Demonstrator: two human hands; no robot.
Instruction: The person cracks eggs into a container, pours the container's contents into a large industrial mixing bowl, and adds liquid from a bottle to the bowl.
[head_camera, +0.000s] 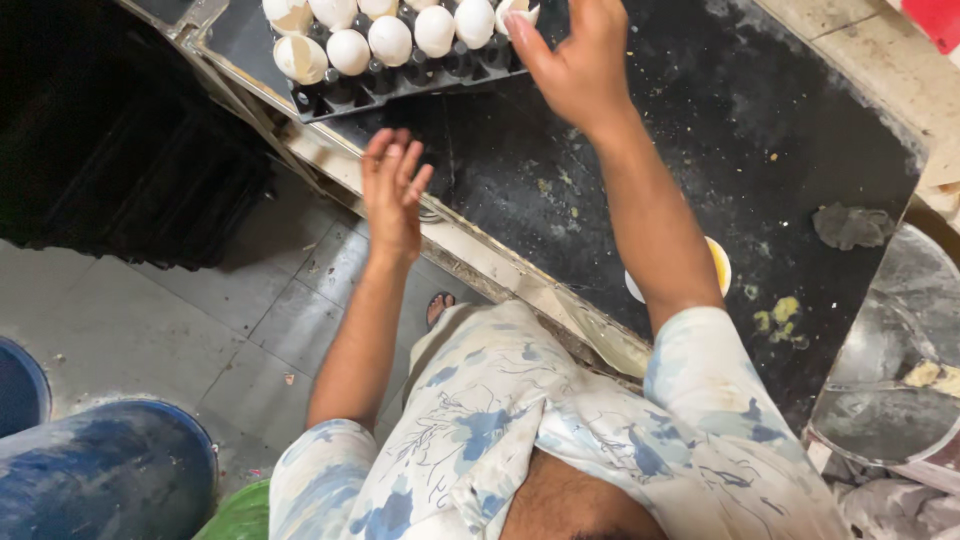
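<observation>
A black egg tray (400, 85) with several white eggs (390, 40) stands at the far edge of a dirty black counter (640, 130). My right hand (575, 65) reaches to the tray's right end, and its thumb lies on a white egg (512, 10) there. The fingers run past the top of the frame. My left hand (392, 190) hovers over the counter's front edge just below the tray, fingers spread and holding nothing. A small white bowl of yellow liquid (720, 265) sits on the counter, partly hidden by my right forearm.
A steel vessel (885, 400) stands at the right edge, with a grey rag (850, 225) and yellow spills (780, 315) nearby. Blue drums (110, 470) and a green object (240, 515) are on the tiled floor (200, 320) at the lower left. A sandalled foot (438, 305) shows below the counter.
</observation>
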